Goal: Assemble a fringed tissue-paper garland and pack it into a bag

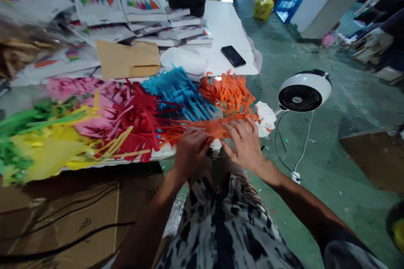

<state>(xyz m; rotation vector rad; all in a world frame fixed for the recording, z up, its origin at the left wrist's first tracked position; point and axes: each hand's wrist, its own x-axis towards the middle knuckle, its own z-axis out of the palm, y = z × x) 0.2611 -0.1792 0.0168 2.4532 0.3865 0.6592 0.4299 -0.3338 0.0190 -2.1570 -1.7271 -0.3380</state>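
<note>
**Orange fringed paper (214,128) under both hands at near table edge**

Left hand (192,153) curled over the sheet; cannot tell whether it pinches the paper. Right hand (243,143) lies flat, fingers spread wide, no closure seen. Sheet sits at the near edge of the white table top (227,29), right of centre, just in front of a looser orange heap (227,92). Crumpled white tissue (265,117) just right.

Status: fringed strips lie in heaps, left to right: green (19,130), yellow (53,151), pink (85,105), red (139,122), blue (176,90). Far side: printed sheets (97,2) still stacked flat, beside a manila envelope (128,59) and a black phone (233,56). No finished assembly visible.
</note>
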